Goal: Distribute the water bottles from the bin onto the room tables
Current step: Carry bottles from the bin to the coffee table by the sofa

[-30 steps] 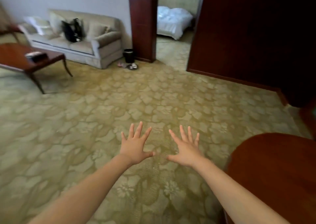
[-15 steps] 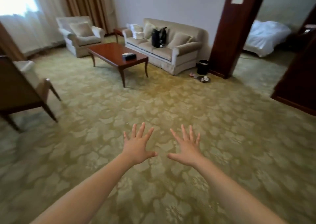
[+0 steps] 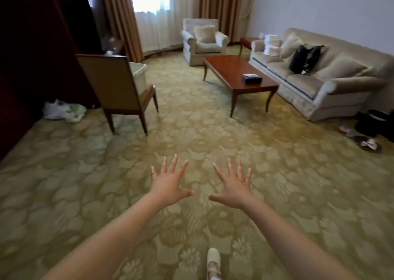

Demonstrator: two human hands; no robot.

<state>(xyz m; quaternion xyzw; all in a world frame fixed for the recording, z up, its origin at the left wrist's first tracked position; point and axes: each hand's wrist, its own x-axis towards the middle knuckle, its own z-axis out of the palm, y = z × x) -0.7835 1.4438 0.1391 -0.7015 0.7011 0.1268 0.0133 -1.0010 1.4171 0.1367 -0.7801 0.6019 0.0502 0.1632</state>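
Carpet (image 3: 213,130) fills the frame; the coffee tabletop (image 3: 236,70) sits upper right, a white bin (image 3: 139,74) on the chair (image 3: 119,83) upper left. No bottles show. Likely light, slick: grip mid-body. Both hands, left (image 3: 168,185) and right (image 3: 234,188), are spread wide, empty.

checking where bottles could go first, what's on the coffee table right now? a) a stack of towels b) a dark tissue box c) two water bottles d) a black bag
b: the coffee table carries only a dark tissue box near its sofa-side end; no bottles show on it.
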